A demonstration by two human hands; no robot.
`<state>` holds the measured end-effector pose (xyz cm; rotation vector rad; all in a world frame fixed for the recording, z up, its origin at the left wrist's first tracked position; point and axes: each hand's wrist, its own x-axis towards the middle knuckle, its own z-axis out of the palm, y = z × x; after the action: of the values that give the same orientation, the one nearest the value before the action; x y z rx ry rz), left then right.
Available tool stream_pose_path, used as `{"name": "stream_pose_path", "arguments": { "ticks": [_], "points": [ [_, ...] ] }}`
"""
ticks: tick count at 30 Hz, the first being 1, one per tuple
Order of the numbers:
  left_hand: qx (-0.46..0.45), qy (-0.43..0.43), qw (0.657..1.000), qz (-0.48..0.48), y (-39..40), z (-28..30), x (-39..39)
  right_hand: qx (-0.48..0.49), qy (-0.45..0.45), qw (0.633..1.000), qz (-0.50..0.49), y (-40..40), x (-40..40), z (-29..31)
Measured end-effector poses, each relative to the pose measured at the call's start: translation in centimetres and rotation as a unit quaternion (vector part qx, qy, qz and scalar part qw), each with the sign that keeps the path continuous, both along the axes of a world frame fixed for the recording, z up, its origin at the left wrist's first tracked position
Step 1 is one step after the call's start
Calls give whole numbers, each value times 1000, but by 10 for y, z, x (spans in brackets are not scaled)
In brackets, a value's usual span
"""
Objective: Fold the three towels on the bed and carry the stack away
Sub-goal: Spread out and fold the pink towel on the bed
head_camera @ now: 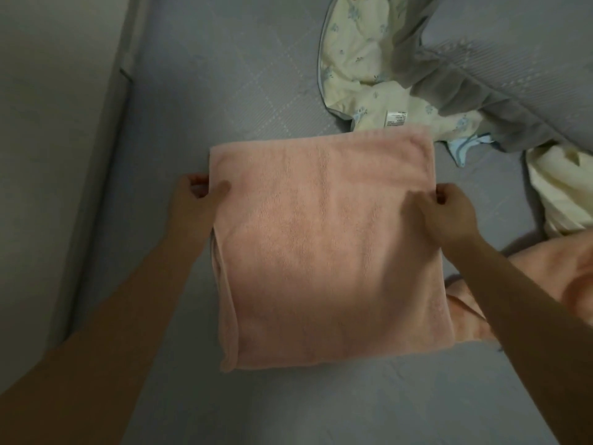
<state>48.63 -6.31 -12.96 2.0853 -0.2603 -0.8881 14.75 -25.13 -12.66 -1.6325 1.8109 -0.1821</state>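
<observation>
A pink towel [324,245], folded into a thick rectangle, lies flat on the grey-blue bed sheet [231,91]. My left hand [199,200] pinches its left edge, thumb on top and fingers underneath. At the opposite edge my right hand [449,210] grips the towel the same way. Another pink towel [555,277] lies crumpled at the right, partly behind my right forearm. A cream towel or cloth [564,194] is bunched up beyond it.
A pale floral quilt [362,59] and a grey pillow [500,85] lie at the far right of the bed. The bed's left edge meets a grey wall or frame [64,123]. Bare sheet stretches in front of the towel.
</observation>
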Motion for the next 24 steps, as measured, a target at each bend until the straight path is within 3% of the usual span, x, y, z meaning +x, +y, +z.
{"name": "stream_pose_path", "arguments": {
  "ticks": [3, 7, 15, 21, 24],
  "points": [
    [28, 32, 999, -1, 44, 6, -29, 34, 13, 999, -6, 37, -24, 3],
    [97, -28, 994, -49, 113, 10, -83, 77, 52, 996, -5, 90, -62, 9],
    [181, -43, 982, 5, 190, 25, -159, 155, 14, 987, -41, 170, -117, 21],
    [111, 44, 991, 53, 217, 29, -167, 125, -26, 989, -78, 191, -141, 28],
    [102, 36, 992, -60, 236, 37, -163, 101, -81, 983, -129, 195, -157, 33]
  ]
}}
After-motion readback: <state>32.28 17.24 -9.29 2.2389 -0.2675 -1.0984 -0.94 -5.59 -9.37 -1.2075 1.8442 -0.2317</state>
